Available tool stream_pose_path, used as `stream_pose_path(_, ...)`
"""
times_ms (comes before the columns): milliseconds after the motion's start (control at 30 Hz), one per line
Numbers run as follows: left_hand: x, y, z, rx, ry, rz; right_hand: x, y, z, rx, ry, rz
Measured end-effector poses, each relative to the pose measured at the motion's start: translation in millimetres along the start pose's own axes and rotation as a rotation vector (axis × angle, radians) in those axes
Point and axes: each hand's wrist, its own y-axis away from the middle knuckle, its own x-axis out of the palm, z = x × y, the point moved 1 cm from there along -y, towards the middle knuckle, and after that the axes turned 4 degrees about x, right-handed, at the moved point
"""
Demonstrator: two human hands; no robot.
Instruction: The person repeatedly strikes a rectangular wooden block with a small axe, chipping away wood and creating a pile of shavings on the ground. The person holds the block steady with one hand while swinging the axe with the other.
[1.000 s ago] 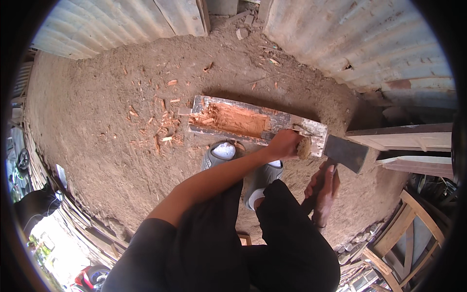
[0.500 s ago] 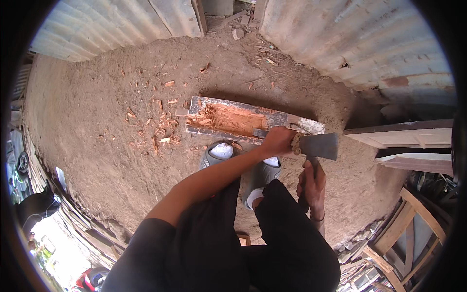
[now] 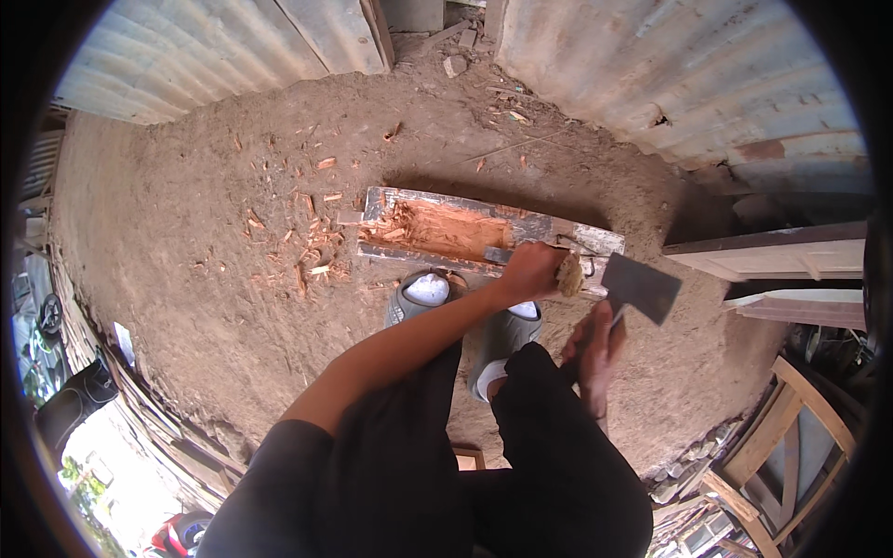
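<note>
A weathered wooden beam [image 3: 538, 228] lies on the ground before my feet, with a long reddish hollow [image 3: 456, 231] cut into its top. My left hand [image 3: 532, 270] is wrapped round a chisel [image 3: 498, 254]. Its flat blade points left into the hollow's right end, and its frayed wooden butt [image 3: 570, 276] sticks out to the right of the fist. My right hand [image 3: 592, 352] grips the handle of a hatchet [image 3: 642, 286]. The broad grey head stands apart from the chisel's butt, to its right. Loose chips [image 3: 398, 221] lie in the hollow's left end.
Wood chips [image 3: 312, 251] are scattered over the dirt left of the beam. My feet in grey clogs [image 3: 406, 299] stand close to its near side. Corrugated metal sheets [image 3: 688, 84] rise at the back; wooden panels [image 3: 772, 253] and a wooden frame [image 3: 791, 437] stand at right.
The hatchet head has swung away from the chisel's butt, to the right, and is tilted. My left hand and the chisel stay nearly in place.
</note>
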Motion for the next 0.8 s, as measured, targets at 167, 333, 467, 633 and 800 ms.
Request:
stream_pose_path(167,0,4,6,-0.005,-0.031,0.038,-21,-5,12,0.130,0.260,0.199)
stream_pose_path(333,-2,-1,-1,-0.007,-0.047,0.062,-17,-3,-3,0.114,0.239,0.140)
stream_pose_path(467,10,3,9,0.006,-0.054,0.102,-24,-3,9,0.118,0.199,0.171)
stream_pose_path(633,13,4,11,0.032,-0.077,0.134,-12,0,-22,0.078,0.132,0.044)
stream_pose_path(800,6,25,16,0.037,-0.179,0.247,-27,-3,-24,0.208,0.095,0.083)
